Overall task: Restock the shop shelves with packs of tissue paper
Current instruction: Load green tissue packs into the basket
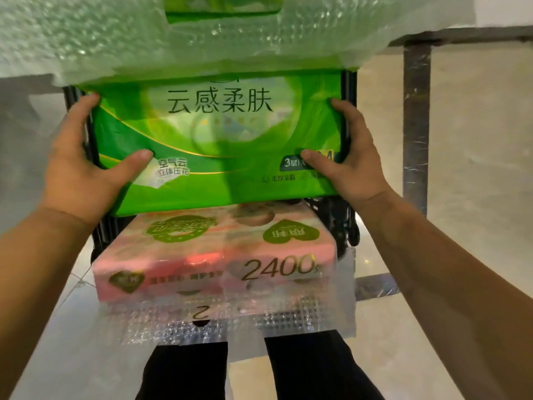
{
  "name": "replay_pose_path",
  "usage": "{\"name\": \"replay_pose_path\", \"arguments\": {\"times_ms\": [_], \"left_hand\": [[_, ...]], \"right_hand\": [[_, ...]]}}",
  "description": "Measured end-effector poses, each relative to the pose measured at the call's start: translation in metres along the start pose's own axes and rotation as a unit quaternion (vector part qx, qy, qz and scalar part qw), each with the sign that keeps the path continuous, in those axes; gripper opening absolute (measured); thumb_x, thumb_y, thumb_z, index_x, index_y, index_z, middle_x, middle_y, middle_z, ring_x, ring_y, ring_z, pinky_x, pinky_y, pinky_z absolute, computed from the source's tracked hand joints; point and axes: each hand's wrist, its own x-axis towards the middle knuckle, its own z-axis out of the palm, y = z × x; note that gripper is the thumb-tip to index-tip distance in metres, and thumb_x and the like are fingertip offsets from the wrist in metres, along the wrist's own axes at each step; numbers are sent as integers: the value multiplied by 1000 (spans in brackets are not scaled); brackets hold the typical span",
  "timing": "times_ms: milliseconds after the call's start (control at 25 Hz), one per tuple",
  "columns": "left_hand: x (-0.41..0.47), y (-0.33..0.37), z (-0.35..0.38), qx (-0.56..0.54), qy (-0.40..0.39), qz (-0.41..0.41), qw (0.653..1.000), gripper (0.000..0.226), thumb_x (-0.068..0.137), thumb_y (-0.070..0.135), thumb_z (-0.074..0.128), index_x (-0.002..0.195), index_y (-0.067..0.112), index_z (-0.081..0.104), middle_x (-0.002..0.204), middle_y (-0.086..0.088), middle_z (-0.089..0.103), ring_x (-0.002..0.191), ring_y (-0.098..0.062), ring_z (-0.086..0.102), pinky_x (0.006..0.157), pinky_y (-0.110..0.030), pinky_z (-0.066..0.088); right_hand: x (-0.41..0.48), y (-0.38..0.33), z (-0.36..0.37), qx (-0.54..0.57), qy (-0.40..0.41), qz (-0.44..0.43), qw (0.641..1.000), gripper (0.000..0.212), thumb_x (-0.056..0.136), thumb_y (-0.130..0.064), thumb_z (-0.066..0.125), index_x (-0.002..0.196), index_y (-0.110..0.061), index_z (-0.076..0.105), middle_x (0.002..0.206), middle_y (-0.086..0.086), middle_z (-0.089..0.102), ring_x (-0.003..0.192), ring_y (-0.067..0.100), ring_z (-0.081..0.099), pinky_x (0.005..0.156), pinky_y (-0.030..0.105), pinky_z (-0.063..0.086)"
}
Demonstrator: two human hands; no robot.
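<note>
Now, through the head camera, we grip a large green plastic-wrapped tissue pack (222,134) by its sides, our left hand (86,160) and right hand (349,160) curled round its edges, thumbs on its printed face. Just beneath it, a pink plastic-wrapped tissue pack (216,255) lies on a black-framed trolley (344,223). A grey metal shelf post (415,125) stands to the right.

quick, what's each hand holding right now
Left hand: grips the left side of the green tissue pack.
Right hand: grips the right side of the same pack.
</note>
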Motion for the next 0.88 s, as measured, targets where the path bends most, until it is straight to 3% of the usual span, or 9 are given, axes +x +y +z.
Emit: {"name": "replay_pose_path", "arguments": {"times_ms": [160,240,440,520,600,720,880], "left_hand": [[-1,-1,-1,-18,0,15,1000,68,71,49,73,127,55,34,130,42,36,127,19,30,109,-9,23],[1,-1,-3,-20,-2,27,999,68,72,39,76,124,51,35,127,38,39,122,22,32,104,-4,24],[8,-1,-3,-44,-22,25,998,73,67,39,81,125,50,37,140,10,45,130,-3,42,111,-29,34],[9,0,-1,-53,-16,15,998,78,68,36,83,133,42,40,143,8,45,131,-3,42,112,-33,34],[6,-2,1,-59,-2,6,998,84,66,45,81,140,34,42,145,7,44,134,-6,40,113,-37,33],[0,-8,4,-63,16,2,998,87,62,56,80,139,39,42,145,9,45,135,-7,39,113,-39,33],[-11,-7,4,-55,13,0,998,87,59,54,80,136,44,42,146,10,44,135,-7,40,113,-40,33]], "right_hand": [[6,-5,-2,40,-4,-27,999,73,67,-58,77,126,-40,39,129,-8,50,121,12,51,101,39,46],[12,-5,-6,44,-15,-39,998,71,66,-52,78,122,-38,37,123,-19,49,114,6,54,98,34,48],[15,2,-3,18,-19,-60,998,86,67,-61,75,138,-38,33,136,-13,43,129,7,43,109,32,39],[14,1,-2,29,-13,-60,998,89,66,-60,76,140,-37,32,136,-24,39,131,-1,39,111,27,35],[14,2,0,42,-5,-65,997,89,66,-63,75,141,-37,34,136,-28,39,131,1,40,111,32,36],[13,10,0,31,3,-74,997,93,66,-64,76,144,-34,35,137,-22,42,134,10,40,111,43,36],[1,16,-3,27,11,-69,997,96,65,-68,74,146,-34,34,137,-17,43,134,11,40,111,43,36]]}}
